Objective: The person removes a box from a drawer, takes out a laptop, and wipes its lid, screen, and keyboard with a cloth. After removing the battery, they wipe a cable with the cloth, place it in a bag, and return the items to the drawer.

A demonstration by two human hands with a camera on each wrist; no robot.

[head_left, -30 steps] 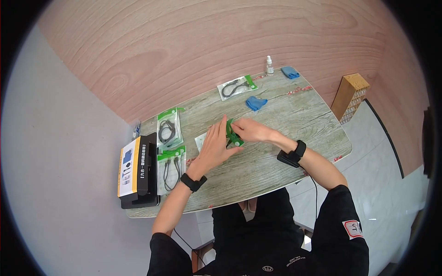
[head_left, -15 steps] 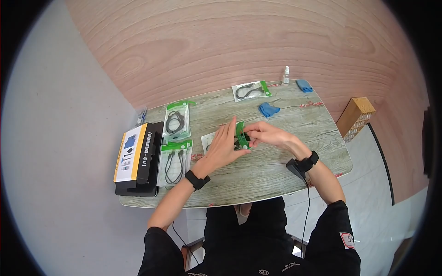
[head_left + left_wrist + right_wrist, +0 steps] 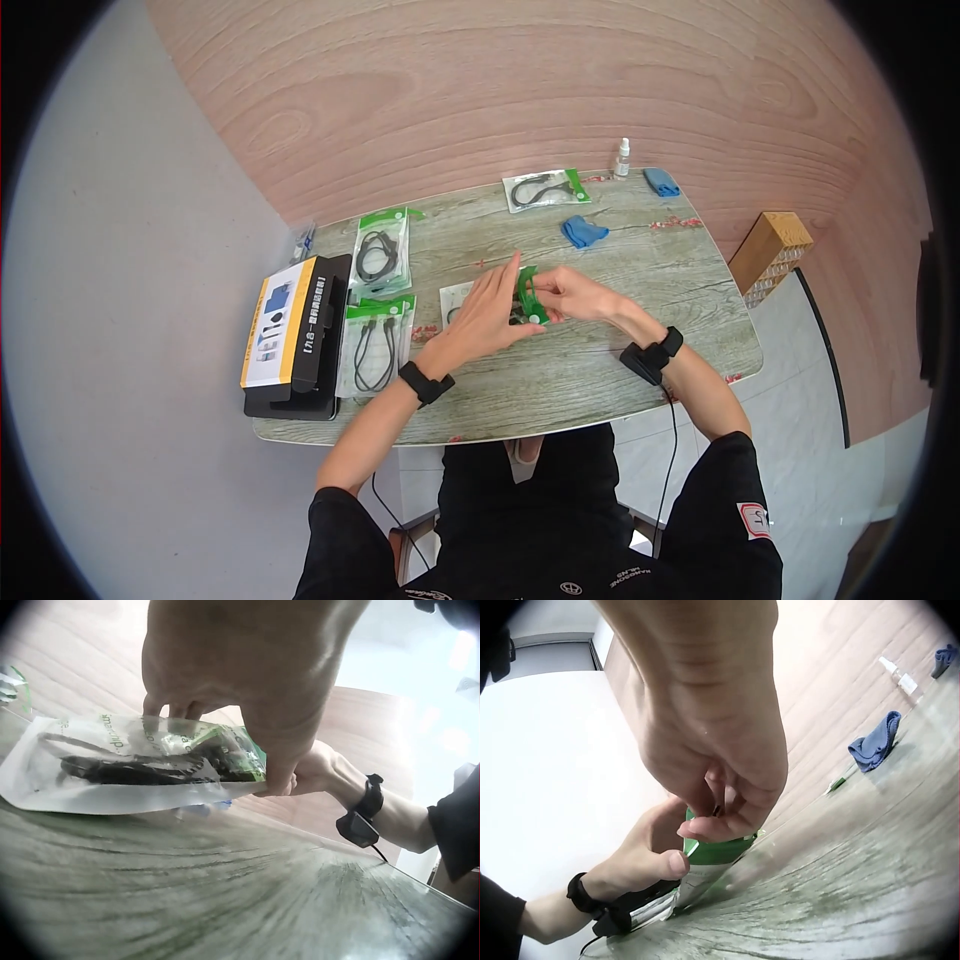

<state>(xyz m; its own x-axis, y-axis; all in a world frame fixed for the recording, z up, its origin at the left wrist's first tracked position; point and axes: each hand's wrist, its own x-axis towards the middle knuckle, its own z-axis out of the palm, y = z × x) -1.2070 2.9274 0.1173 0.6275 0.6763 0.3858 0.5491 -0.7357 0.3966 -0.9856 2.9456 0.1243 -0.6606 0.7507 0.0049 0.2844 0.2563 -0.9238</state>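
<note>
Close in at twelve o'clock, I've got the clear, crinkly bag (image 3: 112, 798) on the table, left hand (image 3: 478, 318) steadying it with straight fingers, right hand (image 3: 572, 296) pinching its green end. Dark cable (image 3: 120, 771) sits inside; that end looks unfinished, sealed or not I can't tell. Flat packets (image 3: 375, 350) at ten, crumpled blue cloth (image 3: 584, 232) at one, plastic bottle (image 3: 622, 164) beyond.
</note>
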